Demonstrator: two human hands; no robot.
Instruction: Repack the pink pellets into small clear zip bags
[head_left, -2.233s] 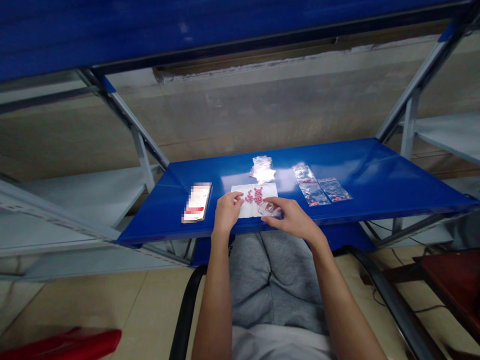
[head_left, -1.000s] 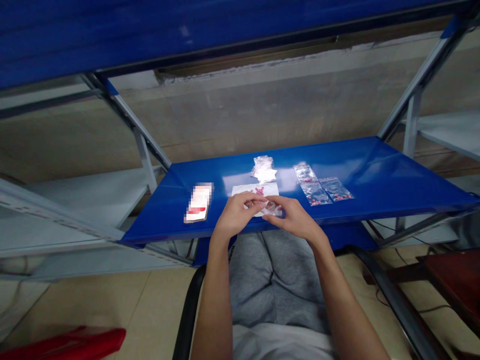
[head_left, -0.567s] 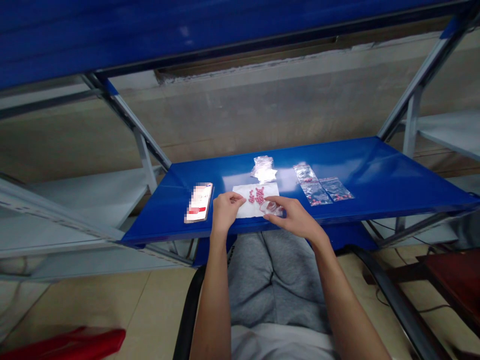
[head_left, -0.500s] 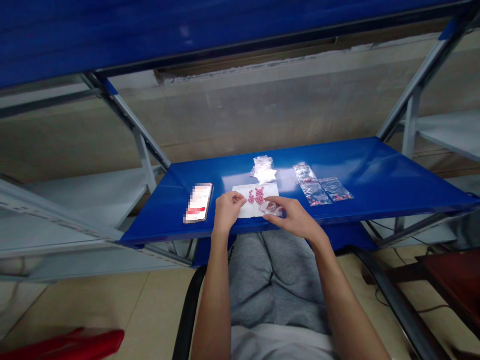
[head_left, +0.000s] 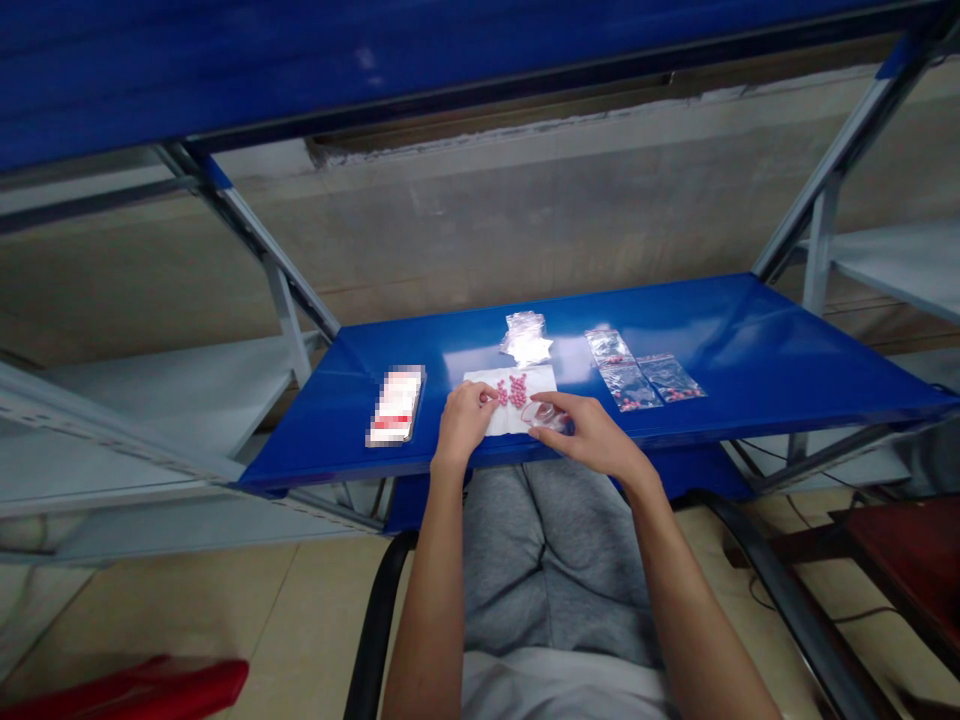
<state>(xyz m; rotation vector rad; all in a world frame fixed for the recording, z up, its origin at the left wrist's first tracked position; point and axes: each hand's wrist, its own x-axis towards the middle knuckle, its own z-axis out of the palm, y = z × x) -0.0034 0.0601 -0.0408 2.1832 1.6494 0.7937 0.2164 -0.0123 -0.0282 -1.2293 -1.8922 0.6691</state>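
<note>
Small round pink pieces [head_left: 518,390], like beads or pills, lie in two clusters on a white sheet [head_left: 541,376] near the table's front edge. My left hand [head_left: 463,425] is at the left cluster, thumb and fingertips drawn together in a pinch. Whatever may be between those fingertips is too small to make out. A small clear zip bag [head_left: 541,411] with a red line at its mouth is held in my right hand [head_left: 589,432], its opening turned toward the pink pieces.
A stack of clear zip bags [head_left: 526,337] lies behind the sheet. To the right, several zip bags [head_left: 626,380] with pink pieces inside rest on the blue table [head_left: 780,360]. A phone [head_left: 397,405] lies at left. A blue shelf [head_left: 450,60] hangs overhead.
My left hand has moved slightly right, and its fingertips have come over the left cluster of pink pieces. The right hand and bag have hardly moved.
</note>
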